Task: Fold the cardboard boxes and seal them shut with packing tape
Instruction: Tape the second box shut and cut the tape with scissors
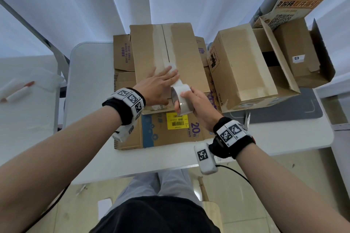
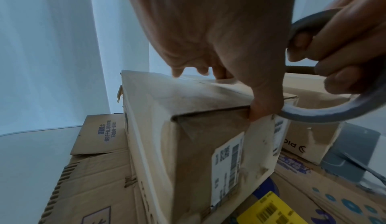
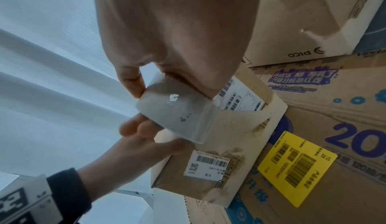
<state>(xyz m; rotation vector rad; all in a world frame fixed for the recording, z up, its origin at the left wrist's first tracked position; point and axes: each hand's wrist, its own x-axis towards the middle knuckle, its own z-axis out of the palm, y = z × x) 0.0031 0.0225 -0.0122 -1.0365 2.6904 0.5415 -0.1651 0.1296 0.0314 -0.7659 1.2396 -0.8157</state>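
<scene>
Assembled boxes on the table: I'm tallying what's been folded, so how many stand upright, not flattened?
3: the box being taped at centre, a closed box right of it, and an open box at far right. Others may be hidden behind.

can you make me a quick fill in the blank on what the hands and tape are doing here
1. The tape roll is gripped by the ____ hand.
2. The left hand presses flat on top of the ____ box.
3. The sticker on the flattened carton under that box is coloured ____.

Missing words: right; closed; yellow
</scene>
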